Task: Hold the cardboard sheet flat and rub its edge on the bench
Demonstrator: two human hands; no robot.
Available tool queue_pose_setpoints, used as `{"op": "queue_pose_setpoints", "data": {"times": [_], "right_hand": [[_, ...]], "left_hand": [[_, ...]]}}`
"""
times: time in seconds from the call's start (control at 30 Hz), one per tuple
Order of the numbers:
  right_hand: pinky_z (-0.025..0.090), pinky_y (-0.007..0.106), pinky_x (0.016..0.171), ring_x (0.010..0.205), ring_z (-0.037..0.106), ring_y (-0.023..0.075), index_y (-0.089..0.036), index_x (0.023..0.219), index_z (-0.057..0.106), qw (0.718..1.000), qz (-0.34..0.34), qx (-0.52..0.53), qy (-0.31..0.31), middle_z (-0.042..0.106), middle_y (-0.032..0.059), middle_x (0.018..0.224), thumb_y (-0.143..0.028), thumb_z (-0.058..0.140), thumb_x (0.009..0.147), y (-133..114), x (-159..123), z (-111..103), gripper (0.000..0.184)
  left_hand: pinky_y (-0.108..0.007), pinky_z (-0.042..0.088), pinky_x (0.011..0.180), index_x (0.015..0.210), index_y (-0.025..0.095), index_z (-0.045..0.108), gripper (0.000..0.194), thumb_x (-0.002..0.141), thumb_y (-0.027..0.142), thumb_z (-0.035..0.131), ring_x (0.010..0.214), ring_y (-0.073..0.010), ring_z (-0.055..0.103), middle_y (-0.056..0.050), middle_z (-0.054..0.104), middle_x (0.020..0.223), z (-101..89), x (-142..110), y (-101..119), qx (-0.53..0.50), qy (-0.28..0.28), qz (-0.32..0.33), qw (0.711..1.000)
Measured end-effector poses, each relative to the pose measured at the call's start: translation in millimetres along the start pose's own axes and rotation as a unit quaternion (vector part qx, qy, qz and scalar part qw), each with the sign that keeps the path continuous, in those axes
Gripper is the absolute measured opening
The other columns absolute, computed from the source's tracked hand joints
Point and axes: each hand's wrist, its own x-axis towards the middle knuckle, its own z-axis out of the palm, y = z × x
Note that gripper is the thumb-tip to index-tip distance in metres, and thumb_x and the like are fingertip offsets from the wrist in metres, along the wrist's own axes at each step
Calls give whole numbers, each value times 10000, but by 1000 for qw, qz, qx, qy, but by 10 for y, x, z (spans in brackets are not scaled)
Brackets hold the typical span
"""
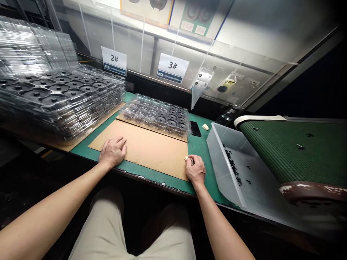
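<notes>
A flat brown cardboard sheet [148, 148] lies on the green-topped bench [200, 148] directly in front of a seated person, whose two hands rest at its near edge. The left hand [113, 151] lies palm down with fingers spread on the sheet's near-left part, holding nothing. The right hand [195, 169], loosely curled at the sheet's near-right corner, pinches a small pale object [187, 157] between thumb and forefinger; what it is cannot be told. At the sheet's far edge sits one clear plastic blister tray [155, 113] with rows of round pockets, some holding dark parts. To the left, a tall stack of similar clear trays [58, 97] rests on another cardboard piece. Just right of the single tray lie one black rectangular slab [195, 128] and one small cream-coloured lump [205, 126]. Farther right, a translucent plastic bin [217, 151] holds small black parts, beside a green conveyor belt [298, 151] carrying a few more. Two white signs, "2#" [114, 60] and "3#" [172, 68], hang behind.
</notes>
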Motion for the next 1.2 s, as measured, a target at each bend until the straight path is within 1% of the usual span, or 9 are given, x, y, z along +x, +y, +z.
{"op": "queue_pose_setpoints", "data": {"times": [0.6,0.87,1.2], "right_hand": [[440,404,931,993,591,284,-203,947,686,1000,2,-2,0,682,114,1074,-424,494,912,17,-8,11,295],[442,411,944,980,583,283,-197,944,690,1000,-4,-3,0,680,120,1068,-409,496,909,41,-5,29,289],[440,414,947,983,587,287,-197,944,693,1000,-2,-1,0,682,117,1062,-420,497,909,20,1,15,299]], "left_hand": [[-490,354,1221,1247,278,705,348,983,365,495,1364,-271,542,-49,606,1476,28,5,-23,-3,-1,-2,1000],[-490,342,1234,1242,256,710,354,977,367,502,1358,-273,544,-59,612,1466,34,2,-27,-7,-1,-3,1000],[-488,343,1232,1244,271,705,349,975,362,502,1358,-277,543,-51,614,1464,24,-4,-22,-11,2,-7,1000]]}}
